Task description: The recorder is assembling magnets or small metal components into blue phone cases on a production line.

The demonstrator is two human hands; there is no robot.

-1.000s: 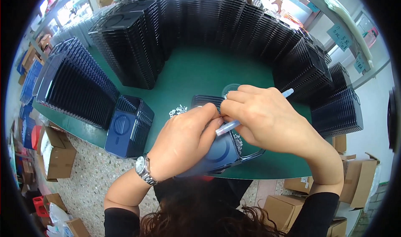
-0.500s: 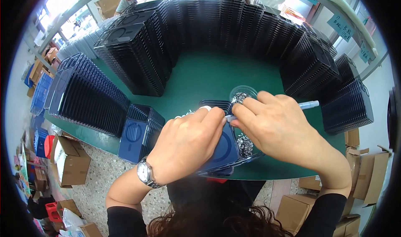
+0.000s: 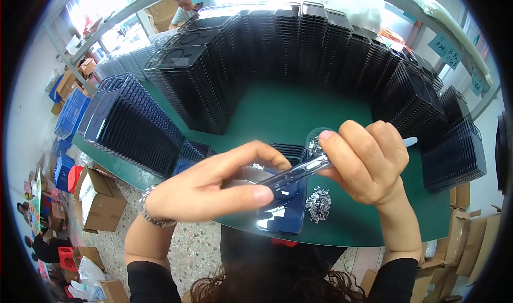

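My left hand (image 3: 214,188) pinches one end of a slim phone case (image 3: 291,175), held edge-on above the green table (image 3: 288,116). My right hand (image 3: 368,164) grips the case's other end with thumb and forefinger, and a pale stick-like tool (image 3: 410,141) pokes out past its knuckles. Under the hands a blue phone case (image 3: 280,215) lies flat on a short stack. Beside it is a small heap of tiny metal parts (image 3: 318,203). A small clear dish (image 3: 315,139) with more metal bits sits just behind my right thumb.
Long rows of dark phone cases (image 3: 214,84) stand on edge around the table's back and right side (image 3: 449,137), with bluish rows (image 3: 133,127) at the left. Cardboard boxes (image 3: 99,201) sit on the speckled floor. Another person (image 3: 184,6) works far behind.
My hands have drawn apart and lifted the case edge-on; before, both were pressed together over the blue case. The metal heap and the flat blue case now show.
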